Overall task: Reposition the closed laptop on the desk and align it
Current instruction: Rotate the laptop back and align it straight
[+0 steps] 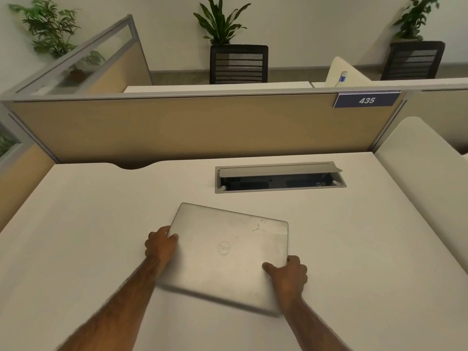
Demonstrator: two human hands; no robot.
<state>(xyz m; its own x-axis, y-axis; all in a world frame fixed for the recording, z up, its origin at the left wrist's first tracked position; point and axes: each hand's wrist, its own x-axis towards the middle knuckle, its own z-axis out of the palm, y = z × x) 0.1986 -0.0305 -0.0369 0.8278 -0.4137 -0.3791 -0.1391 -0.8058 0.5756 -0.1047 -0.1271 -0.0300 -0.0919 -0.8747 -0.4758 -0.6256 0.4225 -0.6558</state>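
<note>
A closed silver laptop (228,254) with a round logo on its lid lies on the white desk (88,224), turned a little clockwise against the desk's edges. My left hand (160,245) grips its left edge, thumb on the lid. My right hand (290,276) holds the right edge near the front corner, thumb also on the lid. The laptop's near edge looks blurred. Whether it rests flat or is slightly raised I cannot tell.
An open cable tray (279,177) with a raised flap is sunk into the desk behind the laptop. A tan partition (190,125) with a blue 435 sign (366,100) closes the back. A white divider (425,160) bounds the right side.
</note>
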